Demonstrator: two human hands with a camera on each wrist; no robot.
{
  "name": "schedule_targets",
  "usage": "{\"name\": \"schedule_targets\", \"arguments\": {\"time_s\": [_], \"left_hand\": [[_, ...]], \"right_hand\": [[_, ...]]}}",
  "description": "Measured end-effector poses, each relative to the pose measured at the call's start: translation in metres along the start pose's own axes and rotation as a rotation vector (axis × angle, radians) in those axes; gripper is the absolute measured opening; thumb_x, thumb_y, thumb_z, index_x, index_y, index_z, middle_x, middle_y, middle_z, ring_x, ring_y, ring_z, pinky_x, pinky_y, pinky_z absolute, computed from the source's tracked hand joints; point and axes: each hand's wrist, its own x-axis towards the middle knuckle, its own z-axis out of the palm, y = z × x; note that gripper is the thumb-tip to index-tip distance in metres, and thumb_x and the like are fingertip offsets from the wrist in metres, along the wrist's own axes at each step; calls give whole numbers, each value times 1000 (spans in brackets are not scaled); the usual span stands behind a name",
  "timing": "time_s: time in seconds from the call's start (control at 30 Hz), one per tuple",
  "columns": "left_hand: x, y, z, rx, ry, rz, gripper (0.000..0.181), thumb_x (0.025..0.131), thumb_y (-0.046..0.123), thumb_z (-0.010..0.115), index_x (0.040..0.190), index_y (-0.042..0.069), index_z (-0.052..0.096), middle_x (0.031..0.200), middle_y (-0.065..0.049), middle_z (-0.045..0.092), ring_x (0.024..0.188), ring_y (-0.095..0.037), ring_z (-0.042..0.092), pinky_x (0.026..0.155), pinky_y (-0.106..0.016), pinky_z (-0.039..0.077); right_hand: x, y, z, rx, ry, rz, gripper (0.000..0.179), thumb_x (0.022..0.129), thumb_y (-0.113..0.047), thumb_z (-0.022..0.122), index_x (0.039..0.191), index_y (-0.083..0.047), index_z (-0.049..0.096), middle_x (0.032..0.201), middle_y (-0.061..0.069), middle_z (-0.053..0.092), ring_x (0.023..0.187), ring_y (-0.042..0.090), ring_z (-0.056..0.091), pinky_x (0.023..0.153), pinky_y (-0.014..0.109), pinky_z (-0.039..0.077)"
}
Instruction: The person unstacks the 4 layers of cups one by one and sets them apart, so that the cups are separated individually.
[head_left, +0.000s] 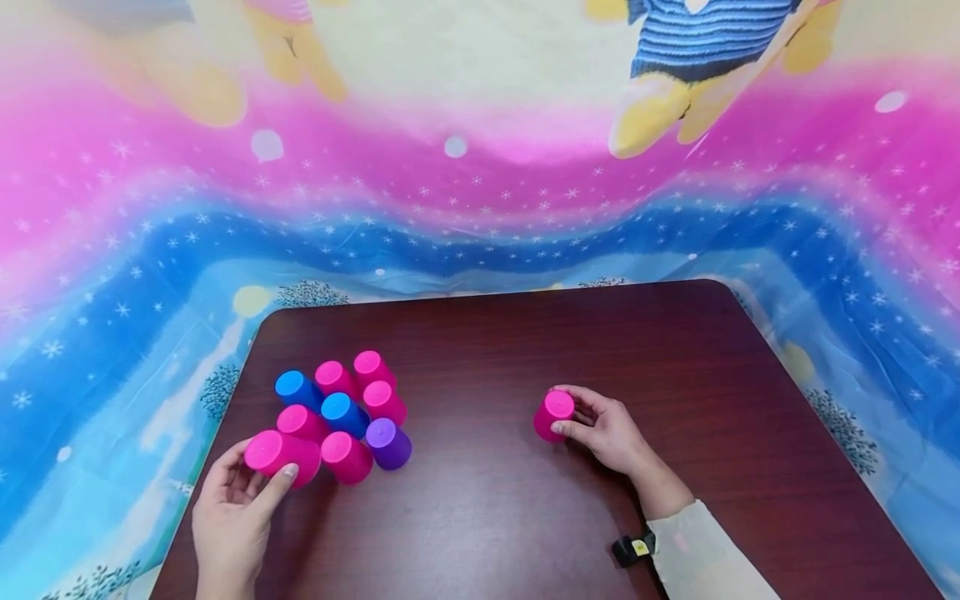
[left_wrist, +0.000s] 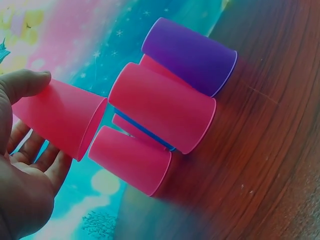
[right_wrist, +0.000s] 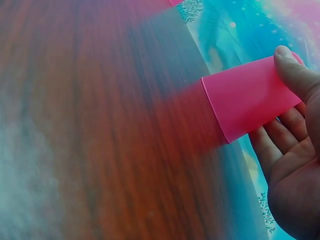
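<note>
My left hand (head_left: 234,517) grips a pink cup (head_left: 283,458) by its sides, mouth downward. In the left wrist view that cup (left_wrist: 62,117) hangs above the table, its rim near the standing cups. Beside it, several upside-down cups stand close together: pink ones such as the front pink cup (head_left: 347,458), a purple cup (head_left: 389,444), a middle blue cup (head_left: 345,415) and a back blue cup (head_left: 297,389). Farther right, my right hand (head_left: 611,429) holds another upside-down pink cup (head_left: 553,417) between thumb and fingers. Whether its rim (right_wrist: 215,110) touches the table cannot be told.
A dark reddish-brown wooden table (head_left: 480,533) with rounded far corners carries the cups. Behind it hangs a colourful printed cloth (head_left: 480,183), which also runs down both sides. A black strap with a small device (head_left: 633,548) sits at the right wrist.
</note>
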Motion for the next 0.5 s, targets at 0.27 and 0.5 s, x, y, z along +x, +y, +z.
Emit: {"name": "schedule_targets", "arguments": {"time_s": [0.27,0.5], "left_hand": [[4,-11,-3,-3,-5,-39,66,80,-1,88,139,5,59,128,-6,60,116,-18,58,86,-8,51],[8,-26,-1,8,-22,-74,67,80,1,89,139,3,57,126,-3,60,117,-16,58,87,-8,51]], "right_hand": [[1,6,1,13,1,8,55,87,-1,82,138,-2,62,129,16,68,117,26,68,99,26,53],[2,7,3,25,2,-10,55,86,1,82,137,2,62,128,19,68,110,1,66,98,23,53]]}}
